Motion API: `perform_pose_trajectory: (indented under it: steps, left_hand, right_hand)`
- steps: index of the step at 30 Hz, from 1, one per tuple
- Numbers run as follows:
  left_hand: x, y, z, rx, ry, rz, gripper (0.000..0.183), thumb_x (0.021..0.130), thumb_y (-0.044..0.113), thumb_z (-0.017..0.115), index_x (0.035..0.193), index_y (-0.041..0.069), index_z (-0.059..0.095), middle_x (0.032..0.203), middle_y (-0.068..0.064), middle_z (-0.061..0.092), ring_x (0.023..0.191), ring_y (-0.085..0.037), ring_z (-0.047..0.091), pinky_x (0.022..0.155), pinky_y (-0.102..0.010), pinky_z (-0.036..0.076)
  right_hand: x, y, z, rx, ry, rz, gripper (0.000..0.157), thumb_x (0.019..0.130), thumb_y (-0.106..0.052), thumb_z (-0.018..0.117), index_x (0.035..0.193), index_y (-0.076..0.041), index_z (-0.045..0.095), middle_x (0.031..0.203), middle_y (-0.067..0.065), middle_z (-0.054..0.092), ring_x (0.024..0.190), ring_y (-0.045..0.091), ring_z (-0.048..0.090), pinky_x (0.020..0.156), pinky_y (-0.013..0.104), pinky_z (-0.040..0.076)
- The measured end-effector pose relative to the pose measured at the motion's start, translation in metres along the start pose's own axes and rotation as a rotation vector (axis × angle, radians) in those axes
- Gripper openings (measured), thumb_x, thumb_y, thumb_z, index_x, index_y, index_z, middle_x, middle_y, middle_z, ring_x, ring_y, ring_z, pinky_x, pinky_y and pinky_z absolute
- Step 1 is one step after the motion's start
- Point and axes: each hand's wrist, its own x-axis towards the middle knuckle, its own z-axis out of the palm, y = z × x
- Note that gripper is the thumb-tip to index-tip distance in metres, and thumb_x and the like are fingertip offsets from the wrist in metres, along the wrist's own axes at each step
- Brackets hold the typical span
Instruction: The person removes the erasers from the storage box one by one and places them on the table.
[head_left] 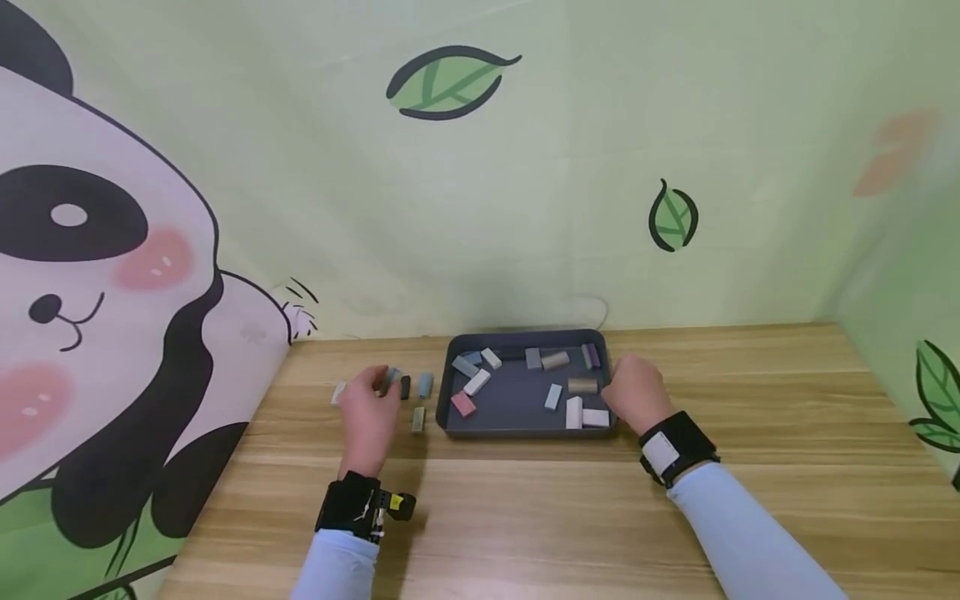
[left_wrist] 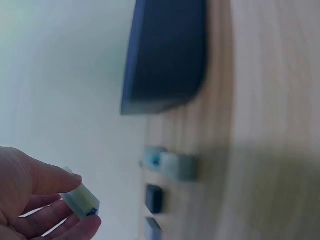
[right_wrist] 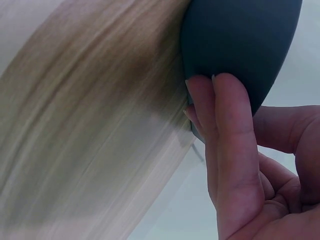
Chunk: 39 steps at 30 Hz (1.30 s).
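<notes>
My left hand is raised above the table's left part, left of the tray. Between thumb and fingers it pinches a small pale block with a dark mark at one end. Below and beside it lie a black block, a light blue block, a greenish block and a white block. My right hand grips the right edge of the dark grey tray. Its fingers lie against the tray's outer wall; the thumb is partly hidden behind the rim.
Inside the tray lie several small blocks, among them a pink one, a blue one and a white one. A wooden table carries everything. Behind it hangs a green backdrop with a panda and leaves.
</notes>
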Motion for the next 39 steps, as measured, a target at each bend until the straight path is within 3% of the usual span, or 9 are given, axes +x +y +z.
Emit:
perform_pose_trajectory:
  steps: [9, 16, 25, 33, 39]
  left_hand:
    - [-0.006, -0.029, 0.003, 0.174, -0.037, -0.043, 0.02, 0.081, 0.012, 0.067, 0.098, 0.001, 0.069, 0.087, -0.012, 0.068, 0.077, -0.023, 0.061, 0.065, -0.033, 0.049]
    - [-0.007, -0.037, 0.012, 0.167, -0.121, -0.141, 0.025, 0.082, 0.017, 0.068, 0.103, 0.004, 0.067, 0.091, -0.01, 0.066, 0.08, -0.022, 0.058, 0.064, -0.03, 0.048]
    - [-0.004, -0.039, 0.015, 0.198, -0.145, -0.194, 0.029, 0.081, 0.017, 0.068, 0.105, 0.002, 0.067, 0.096, -0.013, 0.065, 0.083, -0.023, 0.058, 0.064, -0.03, 0.048]
    - [-0.002, -0.038, 0.013, 0.222, -0.157, -0.206, 0.029, 0.081, 0.018, 0.068, 0.105, 0.001, 0.067, 0.098, -0.015, 0.064, 0.082, -0.024, 0.058, 0.061, -0.028, 0.046]
    - [-0.001, -0.026, 0.01, 0.27, -0.099, -0.119, 0.031, 0.08, 0.021, 0.066, 0.103, 0.0, 0.068, 0.098, -0.015, 0.067, 0.081, -0.025, 0.058, 0.064, -0.033, 0.046]
  right_hand:
    - [0.0, 0.0, 0.001, -0.017, 0.009, -0.004, 0.025, 0.077, -0.003, 0.058, 0.053, -0.007, 0.053, 0.047, 0.0, 0.044, 0.043, 0.016, 0.05, 0.042, 0.025, 0.036]
    - [0.0, 0.002, 0.002, -0.012, 0.017, -0.004, 0.027, 0.077, -0.003, 0.058, 0.052, -0.008, 0.05, 0.046, -0.001, 0.043, 0.042, 0.016, 0.05, 0.042, 0.024, 0.035]
    - [0.001, 0.0, 0.002, -0.01, -0.009, 0.02, 0.024, 0.079, -0.005, 0.059, 0.056, -0.006, 0.056, 0.048, 0.0, 0.044, 0.045, 0.016, 0.051, 0.043, 0.024, 0.036]
    - [0.0, -0.002, -0.001, -0.009, -0.018, 0.021, 0.022, 0.08, -0.004, 0.059, 0.058, -0.005, 0.059, 0.048, 0.001, 0.047, 0.045, 0.016, 0.052, 0.043, 0.024, 0.037]
    - [0.0, -0.002, -0.001, -0.034, 0.011, -0.02, 0.026, 0.077, -0.003, 0.058, 0.052, -0.008, 0.051, 0.047, -0.001, 0.04, 0.044, 0.016, 0.047, 0.043, 0.025, 0.034]
